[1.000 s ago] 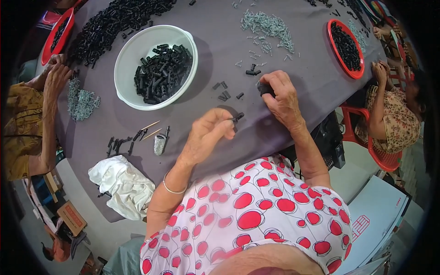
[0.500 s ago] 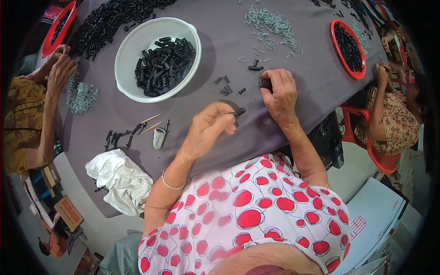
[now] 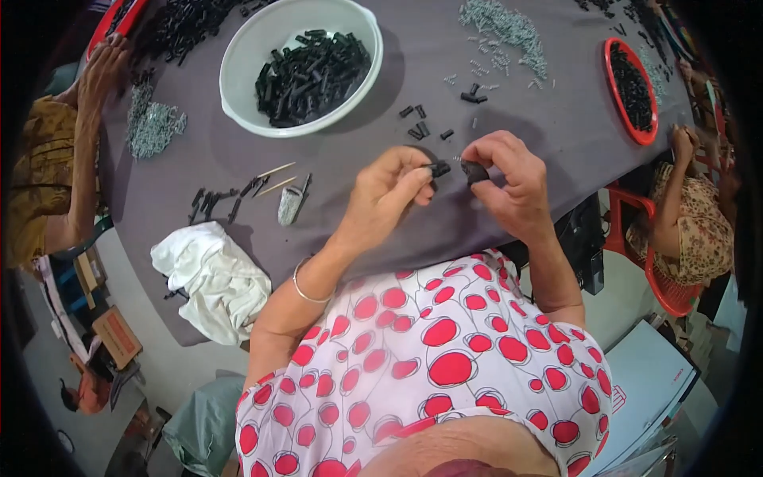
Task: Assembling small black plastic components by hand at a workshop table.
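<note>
Our left fingers [image 3: 408,187] pinch a black part [image 3: 440,168] above the tabletop [image 3: 330,159]; it looks light and stiff, best gripped along its sides. Our right fingers [image 3: 509,151] hold a dark piece [image 3: 475,172].

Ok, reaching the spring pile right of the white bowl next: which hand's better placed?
Right hand, probably: nearer that spring pile. Left hand holds a black part; right has a dark piece too.

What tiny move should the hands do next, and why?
Maybe ease the left hand a little closer to the right hand: the left pinches a small black part whose end points toward the dark thing at the right one, and a narrow gap seems to separate them.
</note>
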Demonstrator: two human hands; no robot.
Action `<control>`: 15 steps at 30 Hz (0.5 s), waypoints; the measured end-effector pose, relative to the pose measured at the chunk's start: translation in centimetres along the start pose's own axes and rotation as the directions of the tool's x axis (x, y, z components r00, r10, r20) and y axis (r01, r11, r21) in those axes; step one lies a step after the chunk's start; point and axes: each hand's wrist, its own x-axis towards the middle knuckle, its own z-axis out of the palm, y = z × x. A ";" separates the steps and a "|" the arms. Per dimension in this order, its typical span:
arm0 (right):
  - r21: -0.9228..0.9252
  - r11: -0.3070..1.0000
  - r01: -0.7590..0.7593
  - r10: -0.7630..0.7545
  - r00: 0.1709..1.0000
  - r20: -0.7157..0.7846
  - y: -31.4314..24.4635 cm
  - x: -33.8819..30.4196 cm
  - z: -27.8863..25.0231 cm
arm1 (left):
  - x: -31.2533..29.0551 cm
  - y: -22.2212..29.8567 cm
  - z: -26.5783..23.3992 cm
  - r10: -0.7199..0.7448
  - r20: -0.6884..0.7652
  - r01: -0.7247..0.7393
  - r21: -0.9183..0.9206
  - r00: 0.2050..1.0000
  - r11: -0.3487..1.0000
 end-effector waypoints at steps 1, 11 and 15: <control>0.001 1.000 0.002 -0.002 0.998 0.058 -0.5 0.1 -0.2 | 0.1 -0.1 0.1 -0.008 -0.006 0.008 0.000 1.000 1.000; -0.127 0.978 0.166 -0.142 0.974 0.179 -1.0 0.3 0.3 | 0.0 -0.2 0.5 0.127 0.022 -0.129 0.136 0.992 0.982; -0.089 0.979 0.181 -0.164 0.972 0.167 -0.9 0.5 0.5 | 0.2 -0.3 0.2 0.082 0.021 -0.083 0.091 0.996 0.992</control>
